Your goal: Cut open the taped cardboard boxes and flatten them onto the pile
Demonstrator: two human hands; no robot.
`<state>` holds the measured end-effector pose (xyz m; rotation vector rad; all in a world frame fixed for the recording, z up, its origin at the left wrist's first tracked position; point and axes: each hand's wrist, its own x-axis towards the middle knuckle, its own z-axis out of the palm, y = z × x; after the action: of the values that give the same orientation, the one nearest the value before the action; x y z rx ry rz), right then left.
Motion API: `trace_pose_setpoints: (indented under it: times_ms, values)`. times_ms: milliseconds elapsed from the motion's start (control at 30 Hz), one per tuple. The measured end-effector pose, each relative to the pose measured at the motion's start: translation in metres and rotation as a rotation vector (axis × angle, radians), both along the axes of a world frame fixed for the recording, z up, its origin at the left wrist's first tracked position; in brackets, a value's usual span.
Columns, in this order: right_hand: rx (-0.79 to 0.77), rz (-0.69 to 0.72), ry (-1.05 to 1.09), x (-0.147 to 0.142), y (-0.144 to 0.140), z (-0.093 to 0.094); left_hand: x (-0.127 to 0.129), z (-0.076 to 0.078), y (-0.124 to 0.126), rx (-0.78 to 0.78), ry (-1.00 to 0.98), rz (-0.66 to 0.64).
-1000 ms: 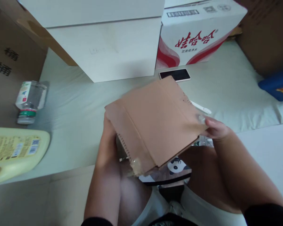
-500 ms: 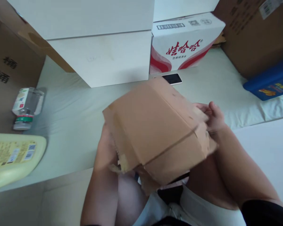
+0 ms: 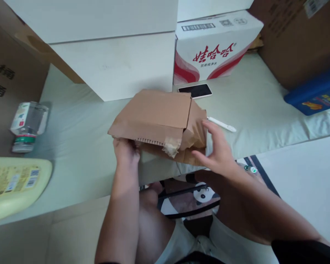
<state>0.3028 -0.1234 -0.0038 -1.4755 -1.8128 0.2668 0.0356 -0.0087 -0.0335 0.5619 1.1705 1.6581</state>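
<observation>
A brown cardboard box [image 3: 156,110] with torn, crumpled flaps rests tilted on the pale green cloth in front of me. Ragged tape hangs from its near edge, where the corrugated core shows. My left hand [image 3: 125,151] grips the box under its near left edge; the fingertips are partly hidden beneath the cardboard. At the right end, my right hand [image 3: 217,150] has thumb and fingers spread around the crumpled flaps, its fingertips at or very near them. A slim white pen-like thing [image 3: 222,124] lies just beyond the right hand.
A phone [image 3: 195,90] lies behind the box, before stacked white boxes [image 3: 112,66] and a red-and-white water carton [image 3: 211,55]. Leftward are a clear bottle [image 3: 27,126] and a yellow jug [image 3: 19,187]. A blue package [image 3: 313,95] sits right. The cloth's edge [image 3: 79,203] runs nearby.
The box has turned and come down onto the cloth, its torn edge now facing me. My right hand has loosened from the box's right end. The white pen-like thing has come into view.
</observation>
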Motion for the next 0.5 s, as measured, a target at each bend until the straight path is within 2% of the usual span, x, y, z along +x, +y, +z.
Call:
trace_pose_setpoints:
  times_ms: [67, 167, 300, 400, 500]
  values:
    - [-0.105, -0.023, -0.076, -0.013, 0.003, -0.002, 0.012, 0.002, -0.004, 0.048, 0.010, 0.061]
    - [-0.201, -0.171, -0.138, -0.021, 0.013, -0.010, 0.026, 0.007, -0.010, 0.084, -0.002, 0.066]
    - [-0.189, -0.269, -0.161, -0.021, 0.024, -0.017, 0.034, 0.008, -0.011, 0.072, -0.038, 0.090]
    - [-0.090, -0.250, -0.104, -0.013, 0.026, -0.017, 0.036, 0.007, -0.012, 0.100, -0.050, 0.110]
    - [-0.026, -0.092, 0.003, 0.003, 0.021, -0.013, 0.037, 0.007, -0.012, 0.070, -0.075, 0.111]
